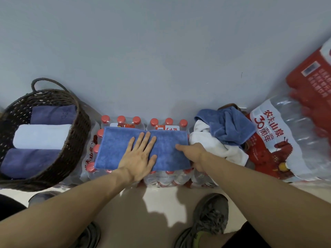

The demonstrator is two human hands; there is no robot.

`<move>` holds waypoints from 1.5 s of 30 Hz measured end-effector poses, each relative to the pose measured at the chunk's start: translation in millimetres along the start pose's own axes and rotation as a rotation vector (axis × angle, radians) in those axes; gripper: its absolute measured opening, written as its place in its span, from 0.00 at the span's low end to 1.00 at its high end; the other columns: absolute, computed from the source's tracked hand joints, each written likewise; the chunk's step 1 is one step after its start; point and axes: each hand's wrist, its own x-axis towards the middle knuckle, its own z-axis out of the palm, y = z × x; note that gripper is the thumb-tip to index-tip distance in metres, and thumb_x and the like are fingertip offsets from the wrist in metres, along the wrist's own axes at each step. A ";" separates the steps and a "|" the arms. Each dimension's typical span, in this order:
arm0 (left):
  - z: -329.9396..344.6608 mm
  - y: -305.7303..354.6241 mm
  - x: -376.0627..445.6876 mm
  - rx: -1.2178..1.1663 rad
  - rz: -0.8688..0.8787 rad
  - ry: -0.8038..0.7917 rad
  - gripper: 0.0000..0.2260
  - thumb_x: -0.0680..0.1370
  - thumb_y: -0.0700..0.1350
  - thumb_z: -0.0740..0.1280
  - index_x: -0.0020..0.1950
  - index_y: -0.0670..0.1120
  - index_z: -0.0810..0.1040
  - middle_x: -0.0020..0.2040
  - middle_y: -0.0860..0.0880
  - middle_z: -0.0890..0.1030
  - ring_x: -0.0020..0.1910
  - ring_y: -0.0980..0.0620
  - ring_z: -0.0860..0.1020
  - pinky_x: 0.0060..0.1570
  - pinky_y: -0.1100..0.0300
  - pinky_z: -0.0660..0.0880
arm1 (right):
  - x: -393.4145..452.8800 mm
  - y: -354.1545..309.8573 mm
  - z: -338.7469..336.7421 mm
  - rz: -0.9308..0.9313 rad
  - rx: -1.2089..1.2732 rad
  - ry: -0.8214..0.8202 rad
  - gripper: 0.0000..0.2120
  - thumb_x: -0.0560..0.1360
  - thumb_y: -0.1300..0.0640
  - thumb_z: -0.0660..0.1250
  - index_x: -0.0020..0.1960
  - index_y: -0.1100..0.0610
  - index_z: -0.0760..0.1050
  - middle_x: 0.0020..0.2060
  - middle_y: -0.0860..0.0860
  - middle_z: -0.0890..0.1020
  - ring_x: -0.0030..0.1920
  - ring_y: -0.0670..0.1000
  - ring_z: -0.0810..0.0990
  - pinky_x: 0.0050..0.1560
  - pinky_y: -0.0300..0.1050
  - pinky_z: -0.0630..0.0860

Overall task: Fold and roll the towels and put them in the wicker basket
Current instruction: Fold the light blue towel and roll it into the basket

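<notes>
A folded blue towel (114,149) lies flat on top of a shrink-wrapped pack of water bottles (161,178). My left hand (141,156) presses flat on the towel's middle, fingers straight and spread. My right hand (192,154) grips the towel's right edge, thumb on top and fingers curled under. The dark wicker basket (75,140) stands at the left and holds three rolled towels: two purple-blue (52,113) (26,161) and one white (41,136). A loose pile with a blue towel (227,126) over a white towel (215,145) sits to the right of the bottles.
A grey wall rises just behind everything. Further packs of bottled water with red and white wrapping (279,133) are stacked at the right. My two shoes (209,217) stand on the pale floor below the bottle pack.
</notes>
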 end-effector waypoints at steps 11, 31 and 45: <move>-2.1 10.4 -1.4 0.042 -0.103 0.031 0.29 0.81 0.60 0.39 0.80 0.51 0.41 0.81 0.47 0.44 0.79 0.47 0.40 0.74 0.41 0.32 | -3.0 1.0 18.4 -0.122 -0.291 0.338 0.21 0.82 0.47 0.59 0.64 0.64 0.73 0.60 0.61 0.79 0.60 0.62 0.77 0.59 0.50 0.72; -89.7 -2.2 1.4 -1.474 -0.435 0.016 0.09 0.79 0.44 0.62 0.43 0.46 0.79 0.36 0.47 0.83 0.36 0.46 0.82 0.37 0.51 0.82 | -72.3 -75.9 39.4 -0.603 -0.618 0.084 0.16 0.76 0.54 0.69 0.32 0.54 0.69 0.27 0.51 0.78 0.33 0.55 0.81 0.32 0.43 0.76; -73.4 -95.8 -20.1 -1.470 -0.621 -0.057 0.08 0.79 0.45 0.68 0.54 0.40 0.80 0.50 0.39 0.84 0.50 0.39 0.83 0.56 0.43 0.79 | -57.4 -93.3 103.6 -0.596 -0.590 -0.099 0.01 0.74 0.60 0.68 0.45 0.56 0.77 0.39 0.56 0.83 0.38 0.56 0.83 0.46 0.52 0.83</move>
